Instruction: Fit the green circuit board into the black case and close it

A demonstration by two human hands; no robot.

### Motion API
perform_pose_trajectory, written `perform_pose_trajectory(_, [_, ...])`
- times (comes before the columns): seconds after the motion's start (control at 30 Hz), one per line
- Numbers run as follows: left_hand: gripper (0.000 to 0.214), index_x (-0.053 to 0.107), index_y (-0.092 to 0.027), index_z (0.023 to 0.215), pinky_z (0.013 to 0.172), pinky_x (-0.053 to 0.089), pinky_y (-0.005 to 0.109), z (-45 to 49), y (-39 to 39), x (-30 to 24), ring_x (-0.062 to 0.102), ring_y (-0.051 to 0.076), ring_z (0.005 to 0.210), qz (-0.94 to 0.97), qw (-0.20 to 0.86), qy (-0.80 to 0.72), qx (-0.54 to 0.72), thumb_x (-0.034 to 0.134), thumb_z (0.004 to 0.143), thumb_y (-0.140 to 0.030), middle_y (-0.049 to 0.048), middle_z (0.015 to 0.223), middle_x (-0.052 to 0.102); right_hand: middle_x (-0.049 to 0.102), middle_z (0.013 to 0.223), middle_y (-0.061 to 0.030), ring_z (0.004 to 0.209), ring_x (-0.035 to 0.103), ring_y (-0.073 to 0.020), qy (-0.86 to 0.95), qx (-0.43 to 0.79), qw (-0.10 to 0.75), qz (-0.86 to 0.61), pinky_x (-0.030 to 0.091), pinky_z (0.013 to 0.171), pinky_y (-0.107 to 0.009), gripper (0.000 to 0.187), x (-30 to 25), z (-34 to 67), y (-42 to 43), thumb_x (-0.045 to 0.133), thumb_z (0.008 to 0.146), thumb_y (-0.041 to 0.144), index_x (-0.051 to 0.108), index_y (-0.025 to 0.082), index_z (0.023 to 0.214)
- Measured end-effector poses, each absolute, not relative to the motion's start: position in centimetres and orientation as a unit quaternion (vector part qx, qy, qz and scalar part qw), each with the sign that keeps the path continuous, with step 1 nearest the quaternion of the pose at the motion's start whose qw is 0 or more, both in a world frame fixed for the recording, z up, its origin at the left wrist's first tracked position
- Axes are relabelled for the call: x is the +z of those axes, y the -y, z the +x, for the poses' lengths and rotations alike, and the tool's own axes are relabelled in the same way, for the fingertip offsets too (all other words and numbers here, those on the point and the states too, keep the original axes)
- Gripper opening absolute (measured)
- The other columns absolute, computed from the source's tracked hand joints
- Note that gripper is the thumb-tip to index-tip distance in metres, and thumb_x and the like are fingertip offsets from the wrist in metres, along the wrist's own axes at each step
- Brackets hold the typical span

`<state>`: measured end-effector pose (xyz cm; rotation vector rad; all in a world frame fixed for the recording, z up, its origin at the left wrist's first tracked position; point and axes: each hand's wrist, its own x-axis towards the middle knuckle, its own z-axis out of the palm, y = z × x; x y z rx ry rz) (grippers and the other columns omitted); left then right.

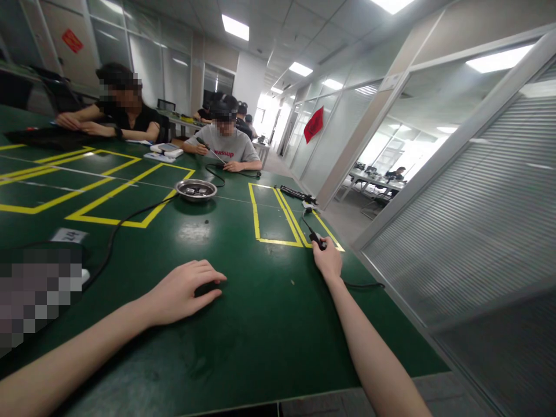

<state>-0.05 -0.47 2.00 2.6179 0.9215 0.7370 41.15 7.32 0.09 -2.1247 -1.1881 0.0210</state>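
Observation:
My left hand rests on the green table, thumb and fingers apart, holding nothing. Farther out on the right, my right hand has its fingers closed around a small black piece with a cord, perhaps a plug or a switch; its exact kind is hard to make out. From it a thin black cable runs up to a dark connector by a small white object. Another black cable emerges beside my right wrist and reaches the table's right edge.
A metal bowl with shiny parts stands mid-table, a black cable trailing beside it. Yellow tape frames mark the surface. A folded black tripod-like object lies at right. Across sit a person in grey with a tool and another in black.

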Motion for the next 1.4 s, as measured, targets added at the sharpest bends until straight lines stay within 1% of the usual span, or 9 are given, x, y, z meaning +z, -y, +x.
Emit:
perform_pose_trajectory(0.13, [0.023,0.075,-0.022,0.114,0.090,0.057,0.034,-0.1,0.5,1.9,0.072,0.022,0.100,0.904,0.141,-0.318,0.250,0.060,0.100,-0.030,0.0047,0.106,0.078,0.076,0.107,-0.0146,0.102,0.072,-0.0337,0.456,-0.022,0.304,-0.836,0.053,0.086,-0.040,0.035,0.5,42.3,-6.8,0.059,0.096,0.041,0.068,0.022,0.123])
perform_pose_trajectory(0.27, [0.022,0.075,-0.023,0.115,0.091,0.057,0.034,0.0,0.6,2.0,0.072,0.022,0.099,0.902,0.146,-0.321,0.249,0.061,0.099,-0.028,0.0040,0.106,0.078,0.076,0.102,-0.0145,0.098,0.073,-0.0329,0.448,-0.045,0.286,-0.846,0.054,0.084,-0.040,0.037,0.8,44.2,-6.2,0.058,0.096,0.041,0.069,0.022,0.125])
perform_pose_trajectory(0.43, [0.023,0.075,-0.024,0.116,0.092,0.057,0.034,0.0,0.6,2.0,0.072,0.021,0.098,0.901,0.144,-0.321,0.252,0.059,0.101,-0.030,0.0039,0.105,0.078,0.076,0.102,-0.0159,0.098,0.073,-0.0341,0.443,-0.060,0.286,-0.848,0.054,0.082,-0.040,0.040,0.3,45.7,-6.9,0.059,0.095,0.045,0.069,0.022,0.126])
perform_pose_trajectory(0.6, [0.025,0.076,-0.025,0.116,0.088,0.058,0.032,-0.2,0.5,1.9,0.072,0.021,0.097,0.902,0.146,-0.313,0.259,0.057,0.101,-0.033,0.0040,0.104,0.078,0.077,0.110,-0.0128,0.102,0.072,-0.0327,0.467,-0.032,0.300,-0.831,0.054,0.087,-0.038,0.037,-0.6,46.4,-8.0,0.070,0.085,0.040,0.075,0.023,0.118])
perform_pose_trajectory(0.7, [0.026,0.076,-0.025,0.115,0.084,0.059,0.030,-0.3,0.4,1.8,0.072,0.020,0.095,0.901,0.148,-0.311,0.263,0.056,0.101,-0.034,0.0044,0.103,0.078,0.078,0.114,-0.0114,0.104,0.072,-0.0293,0.477,-0.012,0.325,-0.817,0.054,0.091,-0.035,0.036,-0.8,47.1,-8.2,0.065,0.088,0.037,0.076,0.021,0.119])
perform_pose_trajectory(0.9, [0.032,0.072,-0.025,0.125,0.086,0.059,0.032,-0.3,0.4,2.0,0.073,0.021,0.097,0.893,0.158,-0.334,0.256,0.055,0.101,-0.037,0.0047,0.105,0.077,0.074,0.069,-0.0070,0.060,0.071,-0.0238,0.443,0.050,0.363,-0.818,0.057,0.073,-0.034,0.054,-0.7,48.3,-8.3,0.032,0.104,0.039,0.067,0.011,0.136])
perform_pose_trajectory(1.1, [0.041,0.065,-0.026,0.138,0.091,0.058,0.033,-0.3,0.5,2.0,0.072,0.022,0.097,0.886,0.176,-0.357,0.239,0.055,0.100,-0.037,0.0041,0.107,0.077,0.077,0.087,-0.0095,0.050,0.068,-0.0177,0.403,0.091,0.382,-0.827,0.055,0.056,-0.028,0.054,-0.7,48.3,-8.7,0.029,0.106,0.038,0.063,0.012,0.139])
perform_pose_trajectory(1.27, [0.040,0.066,-0.026,0.137,0.089,0.058,0.032,-0.4,0.5,1.8,0.072,0.022,0.098,0.887,0.176,-0.351,0.242,0.055,0.100,-0.037,0.0047,0.108,0.077,0.077,0.111,-0.0113,0.063,0.072,-0.0176,0.434,0.061,0.382,-0.814,0.059,0.069,-0.030,0.054,-0.3,47.6,-8.1,0.054,0.096,0.045,0.062,0.015,0.141])
perform_pose_trajectory(1.4, [0.037,0.069,-0.025,0.131,0.087,0.059,0.033,-0.4,0.4,1.7,0.072,0.022,0.096,0.890,0.167,-0.338,0.257,0.055,0.100,-0.040,0.0051,0.105,0.077,0.070,0.133,-0.0159,0.110,0.071,-0.0284,0.481,0.008,0.371,-0.794,0.054,0.098,-0.036,0.058,0.4,47.6,-7.7,0.070,0.082,0.044,0.069,0.015,0.132])
